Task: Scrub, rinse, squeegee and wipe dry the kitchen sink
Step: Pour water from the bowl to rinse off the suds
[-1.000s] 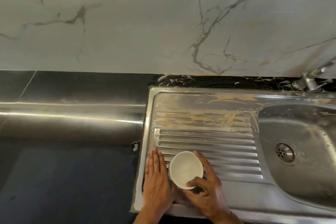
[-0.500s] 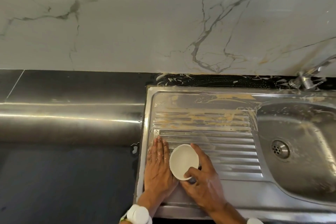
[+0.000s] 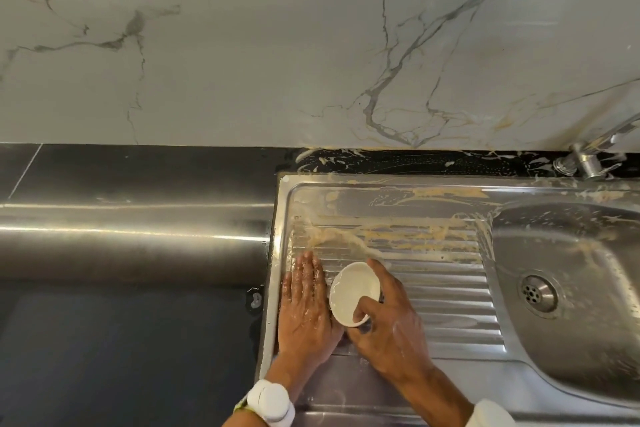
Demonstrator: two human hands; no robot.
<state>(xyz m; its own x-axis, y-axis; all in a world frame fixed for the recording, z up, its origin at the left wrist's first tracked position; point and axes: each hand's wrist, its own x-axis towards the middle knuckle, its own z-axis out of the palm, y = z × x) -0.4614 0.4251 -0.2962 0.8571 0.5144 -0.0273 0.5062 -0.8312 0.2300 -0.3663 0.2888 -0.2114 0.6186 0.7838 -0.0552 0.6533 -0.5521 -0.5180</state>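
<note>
On the ribbed drainboard [image 3: 433,291] of the steel sink [image 3: 398,191], the right hand [image 3: 388,326] grips a small white bowl [image 3: 353,291], thumb hooked over its near rim and fingers curled round its far side, so the bowl sits ahead of the palm, tilted. Just left of the bowl, the left hand [image 3: 306,308] lies flat and wet on the drainboard, fingers straight, holding nothing. Beyond the bowl, tan soapy residue [image 3: 398,236] streaks the ridges; the basin drain [image 3: 538,295] lies well to its right
</note>
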